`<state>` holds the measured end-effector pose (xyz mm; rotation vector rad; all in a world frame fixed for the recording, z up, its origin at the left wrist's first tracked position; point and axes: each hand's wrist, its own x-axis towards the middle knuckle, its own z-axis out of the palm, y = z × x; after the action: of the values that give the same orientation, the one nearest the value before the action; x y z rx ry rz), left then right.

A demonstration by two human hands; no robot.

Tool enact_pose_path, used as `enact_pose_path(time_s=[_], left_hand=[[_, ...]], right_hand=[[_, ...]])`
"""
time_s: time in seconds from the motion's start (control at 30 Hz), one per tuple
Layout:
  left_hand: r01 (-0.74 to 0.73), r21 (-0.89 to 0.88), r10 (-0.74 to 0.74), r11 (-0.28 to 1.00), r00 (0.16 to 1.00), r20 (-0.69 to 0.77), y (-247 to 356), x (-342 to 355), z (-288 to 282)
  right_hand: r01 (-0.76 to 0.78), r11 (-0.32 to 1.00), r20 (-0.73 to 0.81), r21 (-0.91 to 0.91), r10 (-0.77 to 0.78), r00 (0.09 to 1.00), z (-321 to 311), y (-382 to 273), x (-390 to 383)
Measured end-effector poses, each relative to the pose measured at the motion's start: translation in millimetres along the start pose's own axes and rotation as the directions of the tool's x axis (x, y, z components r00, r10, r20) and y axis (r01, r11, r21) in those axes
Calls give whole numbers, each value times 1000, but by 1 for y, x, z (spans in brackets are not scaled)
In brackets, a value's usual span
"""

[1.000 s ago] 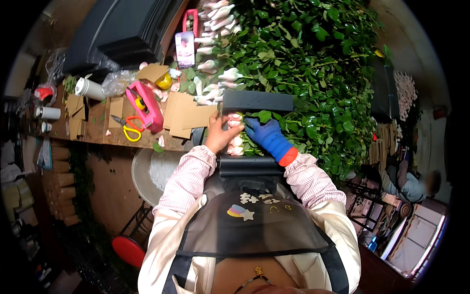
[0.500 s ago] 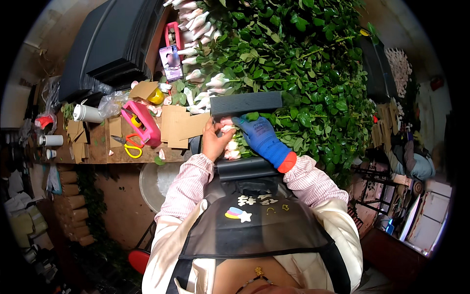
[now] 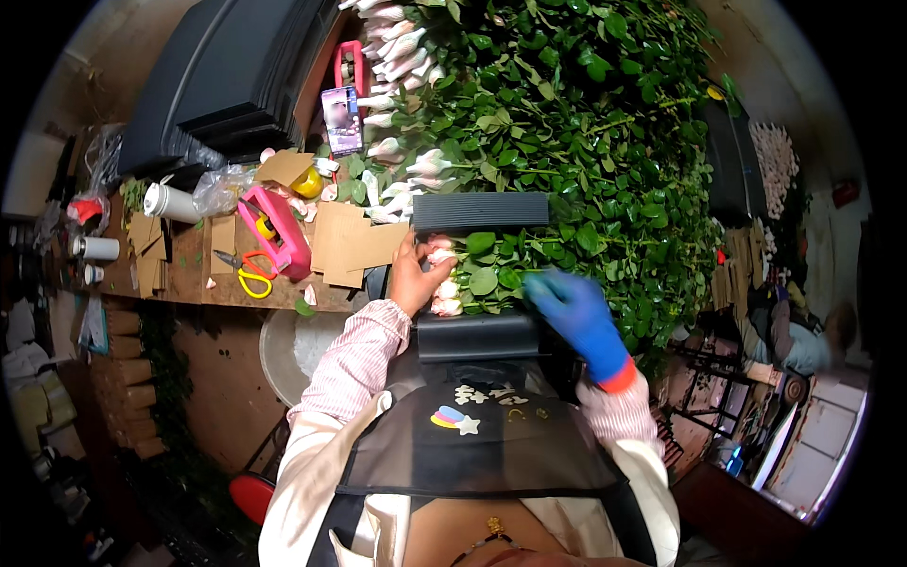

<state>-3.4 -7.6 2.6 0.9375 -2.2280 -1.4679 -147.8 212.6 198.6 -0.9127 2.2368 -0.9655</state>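
Note:
A bunch of pale pink roses (image 3: 444, 304) lies between an upright dark ribbed corrugated sheet (image 3: 480, 211) and a black padded roll (image 3: 477, 337) at the bench edge. My bare left hand (image 3: 420, 276) grips the rose heads from the left, its thumb and fingers around the upper ones. My right hand (image 3: 572, 307), in a blue knit glove with a red cuff, hovers over the leafy stems to the right. Motion smears its fingers, so their hold does not show. Green rose leaves (image 3: 484, 281) stick out between the two hands.
Rose stems with green foliage (image 3: 605, 142) fill the bench's right side; white-sleeved buds (image 3: 406, 61) line their left. Left stand a pink tape dispenser (image 3: 276, 231), scissors (image 3: 253, 276), cardboard pieces (image 3: 345, 244), a phone (image 3: 342, 121), a white cup (image 3: 170, 201) and stacked black sheets (image 3: 246, 80).
My right hand has moved right and slightly down, off the rose heads and along the stems. My left hand stays at the rose heads. The view has shifted slightly.

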Motion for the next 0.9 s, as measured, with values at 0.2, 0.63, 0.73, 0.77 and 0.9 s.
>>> enact_pose_path(time_s=[0.2,0.63,0.73,0.77,0.9], left_hand=[[143,-290,-103,946,983,150,5,3,-4],[-103,-296,140,950,985,106,-40,13,10],[-159,-283,212,946,962,169,-8,14,-13],[-115,-307,188,945,957,220,-17,18,-27],[270,-279,-131,921,892,433,-23,7,-74]], right_hand=[[-308,881,370,-359,437,820,13,89,-94],[354,906,189,233,-399,897,3,9,-4],[558,749,323,-356,-462,826,30,18,31],[540,738,298,-405,-451,841,40,19,35],[478,777,263,-408,-402,877,49,20,31]])
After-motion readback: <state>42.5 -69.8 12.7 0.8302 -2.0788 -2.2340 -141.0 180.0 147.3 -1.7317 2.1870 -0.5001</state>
